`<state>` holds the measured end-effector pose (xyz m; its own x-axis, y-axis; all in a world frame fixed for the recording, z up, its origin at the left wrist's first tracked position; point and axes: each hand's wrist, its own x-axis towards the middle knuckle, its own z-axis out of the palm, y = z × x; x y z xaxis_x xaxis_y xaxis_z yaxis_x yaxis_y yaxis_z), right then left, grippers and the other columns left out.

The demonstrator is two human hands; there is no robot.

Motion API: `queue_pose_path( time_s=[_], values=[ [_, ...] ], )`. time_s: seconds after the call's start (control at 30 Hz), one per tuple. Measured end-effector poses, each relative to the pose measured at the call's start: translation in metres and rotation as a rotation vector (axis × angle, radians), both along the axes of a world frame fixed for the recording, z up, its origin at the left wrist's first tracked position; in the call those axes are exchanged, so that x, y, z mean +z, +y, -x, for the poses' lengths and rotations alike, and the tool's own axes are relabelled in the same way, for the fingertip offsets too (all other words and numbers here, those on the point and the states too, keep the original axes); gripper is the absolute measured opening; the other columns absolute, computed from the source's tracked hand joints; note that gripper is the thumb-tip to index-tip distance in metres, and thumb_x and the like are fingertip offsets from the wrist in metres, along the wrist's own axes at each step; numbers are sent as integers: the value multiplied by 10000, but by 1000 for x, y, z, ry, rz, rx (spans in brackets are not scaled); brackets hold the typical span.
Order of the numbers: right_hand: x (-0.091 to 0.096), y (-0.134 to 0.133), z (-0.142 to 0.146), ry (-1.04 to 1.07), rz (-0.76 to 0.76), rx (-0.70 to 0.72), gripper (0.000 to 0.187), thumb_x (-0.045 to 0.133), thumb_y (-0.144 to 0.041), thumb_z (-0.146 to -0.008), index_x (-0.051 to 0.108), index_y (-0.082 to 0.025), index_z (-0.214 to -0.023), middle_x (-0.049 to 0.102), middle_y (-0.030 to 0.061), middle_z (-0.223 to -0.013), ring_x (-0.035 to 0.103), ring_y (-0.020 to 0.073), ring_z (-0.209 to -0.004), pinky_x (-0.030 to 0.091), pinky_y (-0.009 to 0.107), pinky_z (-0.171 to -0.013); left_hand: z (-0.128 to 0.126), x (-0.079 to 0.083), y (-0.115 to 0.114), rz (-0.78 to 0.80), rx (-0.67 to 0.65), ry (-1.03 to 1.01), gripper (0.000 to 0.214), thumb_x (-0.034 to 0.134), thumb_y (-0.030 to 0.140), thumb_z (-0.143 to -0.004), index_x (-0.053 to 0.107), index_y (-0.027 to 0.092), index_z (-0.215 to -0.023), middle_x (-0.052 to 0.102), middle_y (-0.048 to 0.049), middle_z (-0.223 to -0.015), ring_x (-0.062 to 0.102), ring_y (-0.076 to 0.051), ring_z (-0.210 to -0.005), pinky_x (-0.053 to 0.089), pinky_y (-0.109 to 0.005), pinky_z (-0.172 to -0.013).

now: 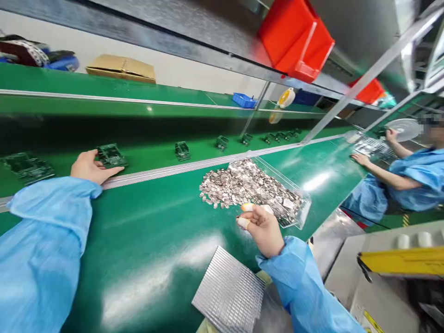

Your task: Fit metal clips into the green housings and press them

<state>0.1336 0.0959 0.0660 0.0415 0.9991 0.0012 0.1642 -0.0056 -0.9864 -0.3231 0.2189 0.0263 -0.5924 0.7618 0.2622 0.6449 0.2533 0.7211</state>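
My left hand (90,169) is at the conveyor's edge with its fingers and thumb around the near left side of a green circuit board (111,155). More circuit boards (27,167) lie to its left, somewhat blurred. Over the green worktop, my right hand (265,230) has thumb and forefinger, both in white and yellow finger covers, closed in a pinch. Whatever is between those tips is too small to make out. Just beyond them spreads a pile of small silvery metal pieces (225,185), spilling from a clear plastic tray (304,210). A ridged silver block (231,291) sits below my right hand.
Further circuit boards (182,151) stand spaced along the green conveyor (149,162). A metal rail (156,173) separates it from the worktop (149,222). Overhead are red bins (294,39); a blue tray (243,100) and cardboard box (120,68) occupy the shelf. A co-worker (409,180) works at right.
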Motion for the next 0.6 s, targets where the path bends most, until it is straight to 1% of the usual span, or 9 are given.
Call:
queue_pose_path(
  time_s=[0.07, 0.1, 0.17, 0.23, 0.3, 0.37, 0.43, 0.5, 0.6],
  values=[
    [2, -15, -4, -7, -11, -17, 329, 809, -446, -608, 706, -212, -816, 713, 27, -672, 640, 172, -550, 563, 308, -516, -32, 5, -17, -49, 22, -160, 685, 907, 343, -524, 538, 171, -1076, 686, -2, -1001, 693, -262, -944, 533, -528, -952],
    [3, -24, -6, -24, -23, -11, 288, 786, -437, -643, 716, -212, -808, 712, 32, -691, 630, 166, -546, 557, 302, -507, -53, 8, -29, -84, -26, -262, 675, 904, 365, -534, 524, 186, -1063, 678, 17, -966, 693, -238, -923, 548, -498, -947],
    [6, -41, -12, -73, -64, 9, 219, 730, -408, -716, 722, -204, -797, 696, 34, -708, 608, 155, -549, 534, 282, -493, -101, 12, -58, -194, -252, -479, 643, 896, 401, -548, 505, 209, -1020, 668, 31, -991, 686, -210, -951, 545, -443, -975],
    [8, -59, -18, -134, -111, 34, 187, 668, -371, -784, 720, -192, -803, 668, 31, -702, 587, 147, -563, 510, 266, -502, -153, 13, -90, -262, -504, -725, 641, 890, 383, -566, 497, 232, -1050, 657, 19, -1128, 667, -200, -1047, 522, -383, -1019],
    [9, -75, -24, -192, -150, 51, 180, 615, -338, -835, 716, -191, -807, 645, 28, -706, 575, 149, -597, 498, 266, -539, -201, 14, -122, -158, -691, -930, 638, 886, 324, -591, 489, 245, -1084, 674, -2, -1148, 674, -197, -1055, 528, -360, -1009],
    [9, -89, -28, -219, -157, 54, 169, 595, -314, -856, 710, -198, -810, 639, 29, -730, 578, 160, -651, 494, 275, -593, -242, 14, -152, -3, -825, -1102, 618, 868, 271, -633, 471, 252, -1107, 700, -17, -1120, 695, -201, -1023, 543, -371, -985],
    [6, -103, -30, -173, -124, 17, 124, 620, -304, -841, 692, -203, -839, 649, 28, -748, 588, 170, -688, 494, 281, -627, -276, 15, -177, 93, -886, -1257, 605, 853, 239, -654, 452, 263, -1106, 706, -21, -1118, 709, -212, -999, 558, -391, -959],
    [1, -114, -28, -76, -66, -55, 114, 669, -291, -796, 655, -205, -870, 657, 23, -753, 599, 169, -690, 497, 278, -634, -302, 14, -195, 127, -914, -1371, 600, 857, 229, -644, 445, 266, -1078, 697, -24, -1133, 711, -229, -1001, 568, -402, -938],
    [-8, -127, -21, 55, -6, -151, 191, 718, -246, -725, 589, -212, -863, 645, 3, -732, 589, 149, -654, 490, 255, -605, -325, 12, -210, 140, -927, -1426, 625, 882, 227, -599, 449, 254, -1049, 673, -37, -1156, 689, -240, -1053, 561, -394, -941]
  ],
)
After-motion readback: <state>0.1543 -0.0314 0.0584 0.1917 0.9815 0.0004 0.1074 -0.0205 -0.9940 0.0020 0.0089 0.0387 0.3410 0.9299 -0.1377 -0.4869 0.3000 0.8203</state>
